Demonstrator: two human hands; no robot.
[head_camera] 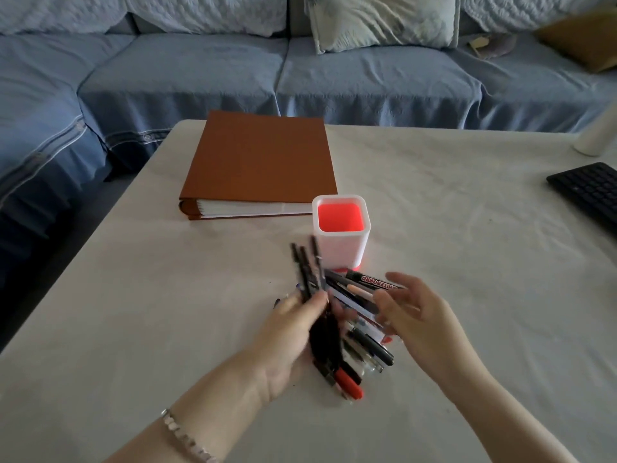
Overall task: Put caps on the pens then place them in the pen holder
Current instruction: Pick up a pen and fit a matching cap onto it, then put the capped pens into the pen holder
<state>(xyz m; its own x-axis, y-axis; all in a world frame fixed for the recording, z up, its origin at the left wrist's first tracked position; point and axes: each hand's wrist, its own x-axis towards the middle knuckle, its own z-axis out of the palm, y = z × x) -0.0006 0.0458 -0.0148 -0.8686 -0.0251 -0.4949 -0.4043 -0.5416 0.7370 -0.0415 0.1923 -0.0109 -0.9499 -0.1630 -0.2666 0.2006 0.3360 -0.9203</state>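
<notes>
A white pen holder [341,250] with a red inside stands upright in the middle of the table, with no pens showing inside. My left hand [293,332] grips a bundle of several dark pens [309,272] whose tips fan out toward the holder's left side. Under and between my hands lies a pile of pens [364,345], among them a black whiteboard marker [374,282] and a red-capped pen [350,384]. My right hand [414,315] hovers over the pile's right side with fingers spread, holding nothing.
A brown album [260,162] lies behind and left of the holder. A black keyboard [591,192] sits at the right edge, with a white cylinder [597,132] behind it. The table wears a white cloth [133,312]. A blue sofa [200,68] runs along the back.
</notes>
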